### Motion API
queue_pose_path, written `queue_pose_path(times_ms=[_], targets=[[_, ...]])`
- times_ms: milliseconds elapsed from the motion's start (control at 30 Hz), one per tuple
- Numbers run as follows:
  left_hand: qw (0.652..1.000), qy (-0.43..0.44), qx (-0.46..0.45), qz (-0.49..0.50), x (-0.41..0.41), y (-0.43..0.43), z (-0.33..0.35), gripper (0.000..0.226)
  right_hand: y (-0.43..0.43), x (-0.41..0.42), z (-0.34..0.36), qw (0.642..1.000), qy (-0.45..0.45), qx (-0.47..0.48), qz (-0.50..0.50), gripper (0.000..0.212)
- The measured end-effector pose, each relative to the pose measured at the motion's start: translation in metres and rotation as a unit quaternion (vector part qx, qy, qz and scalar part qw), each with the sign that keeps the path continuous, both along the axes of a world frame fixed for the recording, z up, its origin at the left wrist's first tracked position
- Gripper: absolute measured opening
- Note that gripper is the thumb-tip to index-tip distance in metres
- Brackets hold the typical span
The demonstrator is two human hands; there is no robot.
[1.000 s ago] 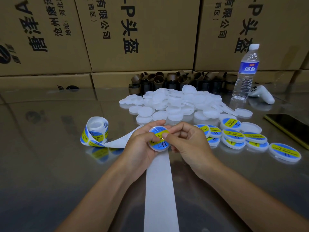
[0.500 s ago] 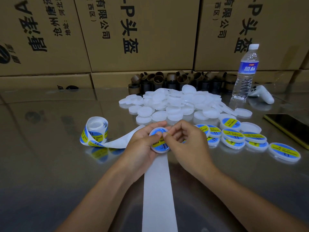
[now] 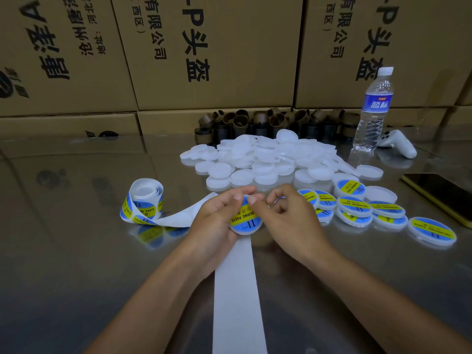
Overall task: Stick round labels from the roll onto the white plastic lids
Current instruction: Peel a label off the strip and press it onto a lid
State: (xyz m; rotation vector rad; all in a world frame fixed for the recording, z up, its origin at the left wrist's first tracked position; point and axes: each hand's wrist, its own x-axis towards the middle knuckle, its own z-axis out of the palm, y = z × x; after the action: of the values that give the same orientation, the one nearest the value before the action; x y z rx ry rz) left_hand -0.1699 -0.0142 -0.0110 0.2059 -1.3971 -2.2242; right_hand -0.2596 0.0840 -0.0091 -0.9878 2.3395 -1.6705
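Observation:
My left hand grips a white plastic lid that bears a blue and yellow round label. My right hand is beside it, thumb pressing on the label's upper edge, fingers curled. A heap of bare white lids lies just beyond the hands. Several labelled lids sit to the right. The label roll stands at the left, and its empty white backing strip runs under my hands toward me.
Cardboard boxes wall off the back. Brown cardboard cores line up behind the lids. A water bottle, a white controller and a phone are at the right of the shiny table.
The lid has tilted, its label now faces me more fully. My right thumb has slid up across the label to its upper edge, and the right fingers have lifted off.

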Motion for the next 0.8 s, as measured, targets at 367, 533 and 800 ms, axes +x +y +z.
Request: queue_pose_path(times_ms=[367, 533, 800], targets=[[0.999, 0.027, -0.002, 0.023, -0.0015, -0.0024, 0.0001, 0.03, 0.0009, 0.0059, 0.0061, 0.967, -0.167, -0.086, 0.172, 0.008], [0.998, -0.025, -0.05, 0.03, -0.0006, -0.0009, -0.0035, 0.036, 0.0019, 0.0025, 0.0072, 0.965, -0.168, -0.154, 0.126, 0.011], [0.996, -0.043, -0.074, 0.02, 0.0011, 0.0009, -0.0028, 0.041, 0.0018, 0.0024, 0.0089, 0.972, -0.151, -0.168, 0.065, 0.014]])
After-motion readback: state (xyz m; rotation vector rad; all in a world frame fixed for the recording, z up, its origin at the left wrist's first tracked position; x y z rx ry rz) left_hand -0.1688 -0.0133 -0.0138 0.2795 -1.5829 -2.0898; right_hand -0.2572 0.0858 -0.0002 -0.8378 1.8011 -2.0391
